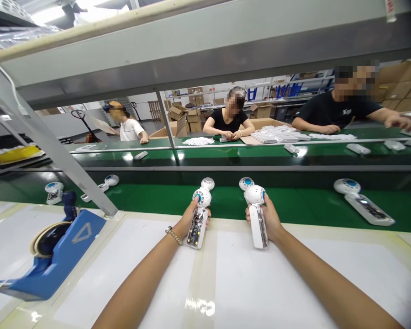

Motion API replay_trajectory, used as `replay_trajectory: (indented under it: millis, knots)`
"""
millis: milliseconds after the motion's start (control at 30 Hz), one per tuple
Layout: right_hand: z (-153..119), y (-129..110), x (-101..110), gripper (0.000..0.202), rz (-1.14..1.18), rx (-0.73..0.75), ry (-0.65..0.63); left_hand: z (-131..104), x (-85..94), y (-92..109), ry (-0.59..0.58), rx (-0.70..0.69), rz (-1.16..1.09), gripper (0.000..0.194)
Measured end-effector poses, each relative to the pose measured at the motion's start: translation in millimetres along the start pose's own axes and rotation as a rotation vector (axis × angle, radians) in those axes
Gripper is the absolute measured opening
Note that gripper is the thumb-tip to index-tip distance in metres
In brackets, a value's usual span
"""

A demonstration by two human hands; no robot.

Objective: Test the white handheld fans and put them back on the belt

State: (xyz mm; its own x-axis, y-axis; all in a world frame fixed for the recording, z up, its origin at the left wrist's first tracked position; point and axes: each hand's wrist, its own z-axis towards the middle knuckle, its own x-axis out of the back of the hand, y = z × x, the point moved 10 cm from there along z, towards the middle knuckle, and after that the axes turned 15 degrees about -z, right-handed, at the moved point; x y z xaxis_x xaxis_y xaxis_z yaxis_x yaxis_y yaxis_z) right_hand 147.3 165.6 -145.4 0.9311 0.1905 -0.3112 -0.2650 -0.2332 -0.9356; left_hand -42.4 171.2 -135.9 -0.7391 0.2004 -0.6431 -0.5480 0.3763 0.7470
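Observation:
My left hand is closed around a white handheld fan, its thumb on the blue centre of the round head. This fan's handle shows a dark circuit board under a clear cover. My right hand grips a second white handheld fan, turned so its plain white side and clear edge show. Both are held upright above the near edge of the green conveyor belt. Just behind them are two more round vented heads, one at the left and one at the right; their lower parts are hidden.
A blue tape dispenser stands on the white tabletop at left. More fans lie on the belt, one at right. A slanted metal post and an overhead beam frame the view. Several co-workers sit beyond a second belt.

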Motion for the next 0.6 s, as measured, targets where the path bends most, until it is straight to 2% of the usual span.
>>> replay_trajectory:
  millis: [167, 233, 300, 400, 500, 600]
  knots:
    - [-0.7, -2.8, -0.1, 0.065, -0.036, 0.009, -0.015, 0.8, 10.7, -0.2, 0.098, -0.014, 0.026, 0.051]
    - [1.0, -7.7, 10.6, 0.063, -0.038, 0.040, 0.028, 0.5, 15.0, 0.3, 0.153, -0.033, 0.053, 0.051]
    - [4.1, -13.8, 30.5, 0.061, -0.042, 0.084, 0.114, 0.7, 18.3, 1.6, 0.201, -0.065, 0.074, 0.051]
    - [7.5, -24.0, 73.9, 0.053, -0.166, 0.171, 0.340, 3.5, 21.4, 5.8, 0.239, -0.141, 0.124, 0.047]
    - [2.0, -38.3, 114.6, 0.046, -0.504, 0.246, 0.658, 10.9, 24.0, 14.8, 0.257, -0.254, 0.205, 0.038]
    - [-8.8, -52.9, 130.8, 0.055, -0.752, 0.336, 0.911, 22.1, 26.4, 26.3, 0.268, -0.360, 0.266, 0.043]
